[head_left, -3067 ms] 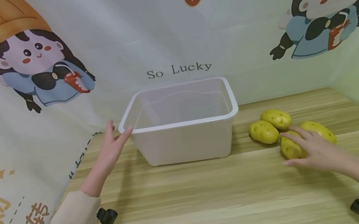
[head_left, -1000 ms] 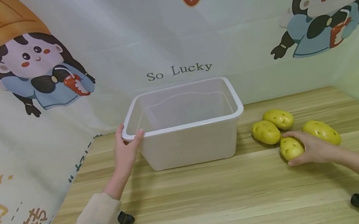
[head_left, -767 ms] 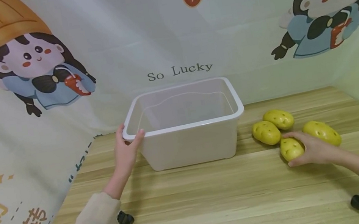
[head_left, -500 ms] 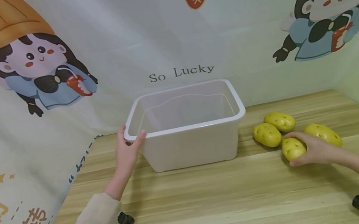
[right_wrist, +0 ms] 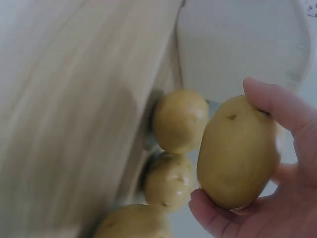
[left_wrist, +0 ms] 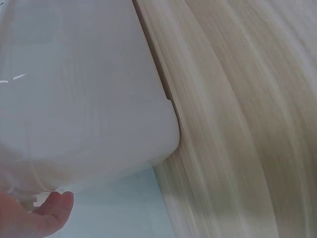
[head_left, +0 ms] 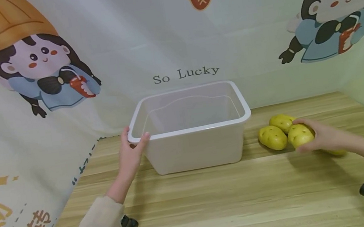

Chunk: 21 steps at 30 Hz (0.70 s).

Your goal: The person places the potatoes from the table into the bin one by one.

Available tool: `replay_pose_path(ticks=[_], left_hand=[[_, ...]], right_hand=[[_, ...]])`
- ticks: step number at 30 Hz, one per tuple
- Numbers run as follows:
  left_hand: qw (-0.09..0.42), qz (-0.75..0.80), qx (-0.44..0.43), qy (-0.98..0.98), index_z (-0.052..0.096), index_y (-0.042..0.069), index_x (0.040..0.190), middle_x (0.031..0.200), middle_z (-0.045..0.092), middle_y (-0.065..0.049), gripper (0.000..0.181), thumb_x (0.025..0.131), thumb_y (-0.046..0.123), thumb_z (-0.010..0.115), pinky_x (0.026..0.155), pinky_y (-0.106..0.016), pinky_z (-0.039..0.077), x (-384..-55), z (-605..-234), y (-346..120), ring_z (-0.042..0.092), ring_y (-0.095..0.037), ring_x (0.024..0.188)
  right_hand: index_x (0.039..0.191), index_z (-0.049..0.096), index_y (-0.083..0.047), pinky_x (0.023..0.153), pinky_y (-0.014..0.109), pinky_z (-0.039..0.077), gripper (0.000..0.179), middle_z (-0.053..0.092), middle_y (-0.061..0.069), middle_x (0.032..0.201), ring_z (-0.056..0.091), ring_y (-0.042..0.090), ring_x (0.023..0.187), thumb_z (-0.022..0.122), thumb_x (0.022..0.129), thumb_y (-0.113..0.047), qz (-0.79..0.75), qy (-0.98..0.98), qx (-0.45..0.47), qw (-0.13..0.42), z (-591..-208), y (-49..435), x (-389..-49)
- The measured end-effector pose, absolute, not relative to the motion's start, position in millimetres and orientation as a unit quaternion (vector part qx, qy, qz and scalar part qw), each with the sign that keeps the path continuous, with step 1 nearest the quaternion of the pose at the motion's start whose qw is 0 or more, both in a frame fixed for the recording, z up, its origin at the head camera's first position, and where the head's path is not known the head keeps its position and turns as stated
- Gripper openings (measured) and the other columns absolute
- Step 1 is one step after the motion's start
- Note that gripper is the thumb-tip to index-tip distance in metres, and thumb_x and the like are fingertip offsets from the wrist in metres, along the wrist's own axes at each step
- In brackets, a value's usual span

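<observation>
Lifted off the bench (head_left: 209, 206) toward its back right corner, one potato (head_left: 300, 135) sits between thumb and fingers of the right grip (head_left: 326, 137); the left grip (head_left: 130, 155) pinches the bin (head_left: 194, 150).

Desk (head_left: 196, 212): light wood-grain top, bands running left to right. White bin (head_left: 194, 149) sits flat on it toward the back, open side up. Lying right of that, all yellow: front potato (head_left: 272, 138), rear potato (head_left: 280, 121) just beside it, third potato (head_left: 336, 152) mostly hidden in head view.
</observation>
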State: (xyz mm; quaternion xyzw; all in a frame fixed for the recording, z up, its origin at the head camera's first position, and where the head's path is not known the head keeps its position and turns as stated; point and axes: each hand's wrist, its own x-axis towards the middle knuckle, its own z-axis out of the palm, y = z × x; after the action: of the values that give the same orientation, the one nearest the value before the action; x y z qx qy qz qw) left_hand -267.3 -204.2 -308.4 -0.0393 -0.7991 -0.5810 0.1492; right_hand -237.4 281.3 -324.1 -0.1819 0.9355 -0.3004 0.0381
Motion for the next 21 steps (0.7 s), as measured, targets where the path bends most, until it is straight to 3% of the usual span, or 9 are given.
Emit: replay_pose_path(ticks=[13,21], left_hand=[[0.148,-0.583,-0.033,-0.798,0.011,0.007,0.146,0.138,0.032,-0.022,0.077,0.089,0.028,0.059,0.099,-0.041,0.038,-265.1,-306.8,-200.9,0.040,-0.031,0.119],[0.148,-0.584,-0.028,-0.798,0.012,0.007,0.146,0.138,0.033,-0.022,0.077,0.088,0.028,0.059,0.098,-0.041,0.039,-266.3,-306.9,-200.8,0.041,-0.031,0.118]], right_hand=[[0.137,0.024,0.006,0.068,0.034,0.046,0.082,0.043,0.030,0.120,0.053,0.026,0.089,0.071,0.076,-0.024,-0.281,0.940,-0.188,0.044,-277.1,275.8,-245.7],[0.135,0.030,0.001,0.065,0.032,0.044,0.081,0.051,0.022,0.112,0.053,0.026,0.086,0.073,0.074,-0.028,-0.241,0.952,-0.188,0.017,-252.3,271.9,-249.8]])
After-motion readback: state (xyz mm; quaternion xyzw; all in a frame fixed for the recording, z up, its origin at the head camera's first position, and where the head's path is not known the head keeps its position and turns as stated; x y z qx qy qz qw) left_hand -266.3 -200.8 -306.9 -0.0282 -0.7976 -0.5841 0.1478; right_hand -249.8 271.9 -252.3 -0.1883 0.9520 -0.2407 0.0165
